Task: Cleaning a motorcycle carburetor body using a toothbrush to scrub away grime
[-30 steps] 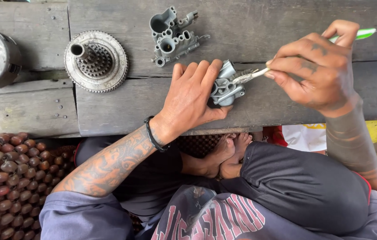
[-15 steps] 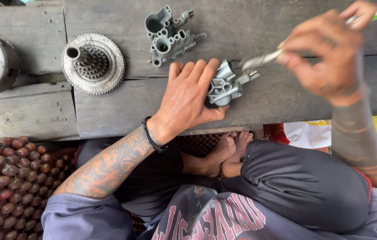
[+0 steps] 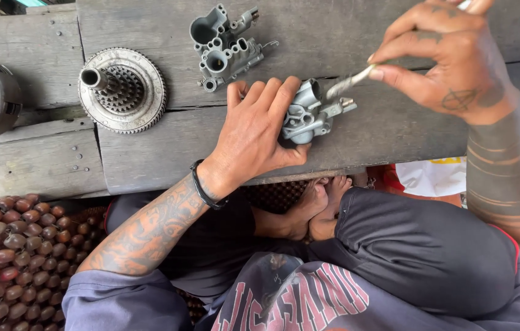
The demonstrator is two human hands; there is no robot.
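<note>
Two hollow-bored grey carburettor bodies [image 3: 312, 113]

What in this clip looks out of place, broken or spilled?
Nothing stands out. The left hand steadies a small grey metal casting on the wooden bench; the right hand holds a thin tool at it. Loose parts lie apart, none visibly broken or spilled.

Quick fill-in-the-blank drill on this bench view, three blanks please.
1. The left hand steadies a small grey metal casting on the wooden ____.
2. The right hand holds a thin ____ over the casting.
3. The round toothed gear lies to the ____ of the left hand.

Missing words: bench; tool; left
</note>
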